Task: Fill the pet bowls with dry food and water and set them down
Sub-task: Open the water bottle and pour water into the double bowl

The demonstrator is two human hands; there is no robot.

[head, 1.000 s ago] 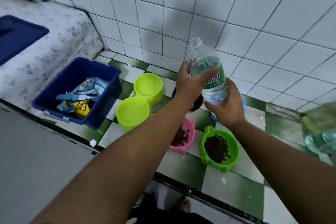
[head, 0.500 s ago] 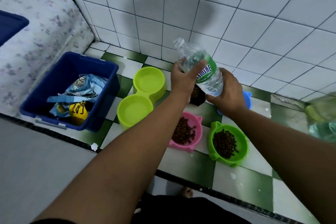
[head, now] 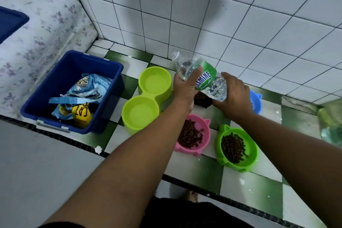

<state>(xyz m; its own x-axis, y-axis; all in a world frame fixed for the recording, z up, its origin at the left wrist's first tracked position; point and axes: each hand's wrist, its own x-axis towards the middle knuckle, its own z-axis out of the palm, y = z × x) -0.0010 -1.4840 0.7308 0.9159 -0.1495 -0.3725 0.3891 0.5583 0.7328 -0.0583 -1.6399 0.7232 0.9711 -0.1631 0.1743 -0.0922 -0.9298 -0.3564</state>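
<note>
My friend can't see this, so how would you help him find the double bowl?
Look at the checked floor by the white tiled wall and find the big blue bin. The double bowl sits right beside it. Unlike the pink bowl and green bowl nearby, which hold dry food, it is lime with two joined cups.

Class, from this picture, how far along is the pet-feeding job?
Done: the pink bowl and green bowl hold dry food. In hand: the left hand and right hand grip the water bottle, tilted toward the lime double bowl. Left: pouring water; no stream shows, and the blue bowl is mostly hidden.
</note>
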